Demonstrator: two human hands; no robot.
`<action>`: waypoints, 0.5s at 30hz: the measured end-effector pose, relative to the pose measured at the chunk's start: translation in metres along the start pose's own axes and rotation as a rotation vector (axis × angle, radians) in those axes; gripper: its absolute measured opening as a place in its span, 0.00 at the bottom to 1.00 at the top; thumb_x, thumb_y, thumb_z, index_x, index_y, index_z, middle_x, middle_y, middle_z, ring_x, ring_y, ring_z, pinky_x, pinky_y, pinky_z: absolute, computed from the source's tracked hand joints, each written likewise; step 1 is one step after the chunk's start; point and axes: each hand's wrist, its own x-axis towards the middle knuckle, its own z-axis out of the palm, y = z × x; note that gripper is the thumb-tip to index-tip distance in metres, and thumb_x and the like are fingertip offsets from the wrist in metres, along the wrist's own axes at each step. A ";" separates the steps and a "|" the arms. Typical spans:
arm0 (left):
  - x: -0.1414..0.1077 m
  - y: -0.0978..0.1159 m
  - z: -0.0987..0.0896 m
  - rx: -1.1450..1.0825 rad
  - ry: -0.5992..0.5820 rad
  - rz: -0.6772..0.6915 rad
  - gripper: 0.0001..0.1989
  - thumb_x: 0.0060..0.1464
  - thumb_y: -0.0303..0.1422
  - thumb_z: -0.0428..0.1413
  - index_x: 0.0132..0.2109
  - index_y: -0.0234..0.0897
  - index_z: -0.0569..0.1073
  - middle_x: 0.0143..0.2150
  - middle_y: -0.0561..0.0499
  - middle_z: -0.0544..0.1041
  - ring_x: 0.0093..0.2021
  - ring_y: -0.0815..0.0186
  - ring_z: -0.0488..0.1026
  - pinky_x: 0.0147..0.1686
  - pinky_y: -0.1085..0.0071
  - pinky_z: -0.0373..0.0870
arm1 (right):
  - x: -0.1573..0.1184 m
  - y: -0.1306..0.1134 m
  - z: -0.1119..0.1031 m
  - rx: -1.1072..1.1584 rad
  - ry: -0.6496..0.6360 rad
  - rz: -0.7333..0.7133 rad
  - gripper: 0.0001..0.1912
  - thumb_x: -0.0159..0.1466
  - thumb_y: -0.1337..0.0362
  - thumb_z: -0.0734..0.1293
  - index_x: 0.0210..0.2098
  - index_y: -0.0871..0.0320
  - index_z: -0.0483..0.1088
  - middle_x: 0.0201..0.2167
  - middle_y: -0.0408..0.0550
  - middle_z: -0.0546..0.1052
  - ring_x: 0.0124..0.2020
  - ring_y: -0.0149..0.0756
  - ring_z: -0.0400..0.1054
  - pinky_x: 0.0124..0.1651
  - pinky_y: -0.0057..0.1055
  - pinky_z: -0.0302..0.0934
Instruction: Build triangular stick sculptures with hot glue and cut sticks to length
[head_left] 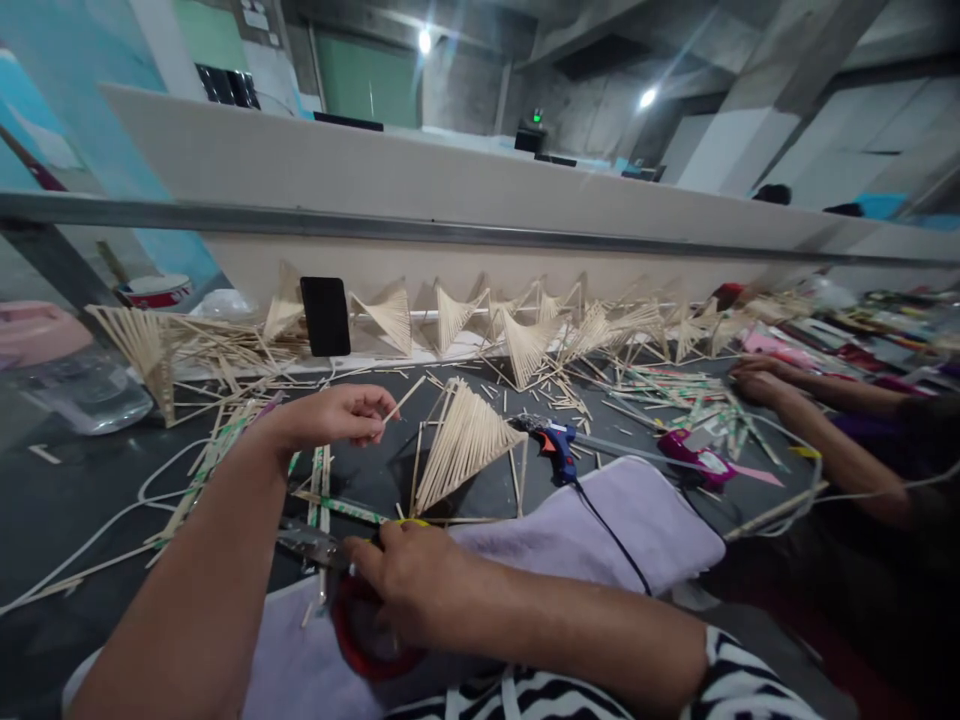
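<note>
My left hand (356,414) is closed in a pinch on a short thin wooden stick (408,397) above the dark table. Lower and nearer to me, my right hand (420,575) curls around a pair of pliers (311,545), whose metal jaws point left. A red curved part (352,640) shows below the right hand; its join to the pliers is hidden. Beyond the right hand stands a twisted fan-like frame (469,445) of many thin sticks. A blue glue gun (556,450) lies just right of this frame.
Several similar stick models (525,345) line the back wall. A black phone (325,316) leans there. Loose sticks (225,440) and a water bottle (71,375) are at left. Another person's hands (761,380) work at right, near a magenta glue gun (697,458). A lilac cloth (622,520) covers the front edge.
</note>
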 end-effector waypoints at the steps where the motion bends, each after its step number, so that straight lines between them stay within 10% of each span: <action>1: -0.002 0.004 0.001 0.014 0.010 0.007 0.13 0.48 0.35 0.53 0.42 0.37 0.66 0.29 0.52 0.71 0.28 0.69 0.67 0.28 0.74 0.64 | 0.001 0.000 -0.001 0.026 -0.010 0.015 0.33 0.50 0.55 0.66 0.52 0.60 0.57 0.34 0.53 0.70 0.31 0.42 0.65 0.27 0.31 0.58; 10: -0.028 0.032 0.002 0.030 0.148 0.066 0.12 0.51 0.35 0.49 0.42 0.36 0.65 0.27 0.51 0.69 0.26 0.70 0.66 0.27 0.74 0.63 | -0.046 0.033 -0.036 0.810 -0.209 0.199 0.30 0.48 0.60 0.66 0.52 0.52 0.62 0.34 0.44 0.73 0.28 0.30 0.65 0.27 0.23 0.58; 15: -0.037 0.036 -0.003 -0.106 0.202 0.166 0.11 0.52 0.35 0.50 0.42 0.36 0.65 0.27 0.51 0.70 0.26 0.71 0.65 0.27 0.73 0.62 | -0.106 0.047 -0.059 1.133 -0.025 0.269 0.25 0.49 0.55 0.67 0.46 0.52 0.67 0.33 0.45 0.72 0.30 0.32 0.66 0.29 0.25 0.60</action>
